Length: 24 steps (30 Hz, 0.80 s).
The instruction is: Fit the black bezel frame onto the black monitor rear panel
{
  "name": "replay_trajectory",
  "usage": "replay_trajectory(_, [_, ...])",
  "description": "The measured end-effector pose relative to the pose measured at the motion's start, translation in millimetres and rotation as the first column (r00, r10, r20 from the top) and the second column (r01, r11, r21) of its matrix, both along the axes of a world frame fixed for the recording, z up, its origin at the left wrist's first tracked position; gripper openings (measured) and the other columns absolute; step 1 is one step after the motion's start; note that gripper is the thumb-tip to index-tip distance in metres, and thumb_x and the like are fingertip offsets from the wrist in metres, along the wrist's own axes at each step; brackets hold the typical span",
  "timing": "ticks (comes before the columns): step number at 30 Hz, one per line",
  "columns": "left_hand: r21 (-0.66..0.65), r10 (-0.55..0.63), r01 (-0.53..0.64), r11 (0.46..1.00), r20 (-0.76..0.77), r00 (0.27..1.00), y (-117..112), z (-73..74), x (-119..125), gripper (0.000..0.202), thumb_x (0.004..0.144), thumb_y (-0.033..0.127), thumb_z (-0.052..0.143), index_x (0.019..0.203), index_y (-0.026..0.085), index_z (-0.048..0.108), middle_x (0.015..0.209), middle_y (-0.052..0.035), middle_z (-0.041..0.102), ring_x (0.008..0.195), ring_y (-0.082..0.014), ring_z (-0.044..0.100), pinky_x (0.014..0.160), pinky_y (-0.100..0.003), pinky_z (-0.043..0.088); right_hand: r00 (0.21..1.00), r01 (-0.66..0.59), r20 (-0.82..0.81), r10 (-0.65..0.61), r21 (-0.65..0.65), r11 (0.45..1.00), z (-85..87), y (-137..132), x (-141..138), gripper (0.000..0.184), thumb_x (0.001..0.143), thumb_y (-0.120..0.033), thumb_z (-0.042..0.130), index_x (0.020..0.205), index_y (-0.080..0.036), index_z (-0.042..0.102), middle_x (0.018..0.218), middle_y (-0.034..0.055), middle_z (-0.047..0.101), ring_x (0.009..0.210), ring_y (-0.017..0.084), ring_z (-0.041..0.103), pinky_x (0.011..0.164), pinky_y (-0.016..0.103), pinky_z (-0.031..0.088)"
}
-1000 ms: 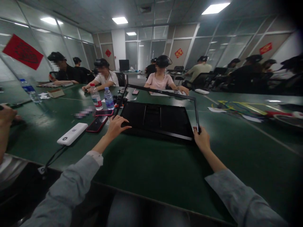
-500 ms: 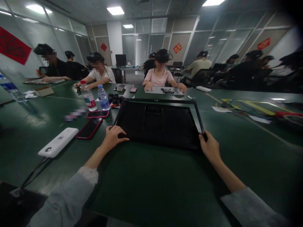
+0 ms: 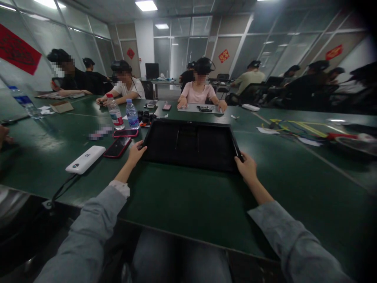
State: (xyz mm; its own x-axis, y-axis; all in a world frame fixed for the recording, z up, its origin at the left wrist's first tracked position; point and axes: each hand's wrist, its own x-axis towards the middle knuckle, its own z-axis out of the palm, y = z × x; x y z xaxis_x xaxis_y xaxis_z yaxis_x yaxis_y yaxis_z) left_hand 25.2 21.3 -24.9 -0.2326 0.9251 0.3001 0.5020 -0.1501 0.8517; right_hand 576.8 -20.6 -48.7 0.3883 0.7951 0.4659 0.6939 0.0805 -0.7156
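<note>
A black, slim frame (image 3: 190,122) sits over a black panel (image 3: 161,143) on a dark green worktop (image 3: 182,200), seen from the wearer's own seat. Both pieces lie straight ahead, between the two hands, with their long sides running across the view. The frame follows the panel's far edge and both short sides; black on black, it is hard to tell whether the two touch all along.

The left hand (image 3: 136,153) is at the frame's left side, near the front corner, nearly closed, with thumb and fingers pinching the edge. The frame and panel stretch away to its right. The right hand (image 3: 247,167) is wrapped around the frame's right side, also near the front corner, thumb on the inner side; the frame and panel lie to its left. Both sleeves are grey.

Left of the left hand, two red-edged phones lie one behind the other, the front phone (image 3: 118,147) nearer than the rear phone (image 3: 126,133). Beyond them stand a red-capped bottle (image 3: 116,118) and a pale-capped bottle (image 3: 132,116). A white power bank (image 3: 86,160) lies farther left. Across the worktop sits a person in pink (image 3: 198,93), both arms forward.
</note>
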Motion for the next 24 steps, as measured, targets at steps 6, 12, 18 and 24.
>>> replay_trajectory(6, [0.000,0.171,-0.186,0.983,-0.393,0.903,-26,13.1,-11,0.043,0.090,0.040,0.064,0.126,0.018,0.072,0.126,-0.0130,0.073,0.113,-0.0284,0.070,0.104,-0.041,0.050,0.998,-0.043,-0.035,0.044,0.031,0.999,1.4,0,-10,0.054,0.080,-0.037,0.059,0.128,-0.014,0.067,0.121,0.0157,0.072,0.112,0.031,0.068,0.104,0.050,0.051])
replay_trajectory(12, [-0.043,0.193,-0.252,0.967,-0.520,0.832,-41,29.2,-4,0.045,0.093,0.045,0.059,0.128,0.021,0.071,0.116,-0.0107,0.077,0.112,-0.0289,0.071,0.098,-0.039,0.053,0.998,-0.047,-0.041,0.048,0.017,0.999,-4.6,4,-9,0.055,0.082,-0.041,0.058,0.130,-0.015,0.066,0.122,0.0161,0.071,0.111,0.032,0.068,0.103,0.051,0.051])
replay_trajectory(18, [-0.028,0.202,-0.256,0.966,-0.535,0.820,-40,32.7,-1,0.045,0.094,0.047,0.058,0.132,0.024,0.070,0.116,-0.0100,0.077,0.113,-0.0295,0.070,0.097,-0.040,0.052,0.998,-0.052,-0.037,0.052,0.002,0.999,-6.3,4,-6,0.056,0.081,-0.044,0.060,0.130,-0.016,0.065,0.121,0.0165,0.071,0.113,0.033,0.067,0.104,0.053,0.050])
replay_trajectory(24, [-0.027,0.178,-0.226,0.974,-0.527,0.831,-41,34.1,-2,0.043,0.093,0.044,0.060,0.130,0.024,0.071,0.115,-0.0092,0.077,0.111,-0.0281,0.071,0.097,-0.038,0.053,0.995,-0.072,-0.062,0.072,0.011,0.997,-9.5,6,-1,0.053,0.080,-0.044,0.064,0.127,-0.019,0.063,0.119,0.0143,0.071,0.111,0.032,0.067,0.102,0.052,0.052])
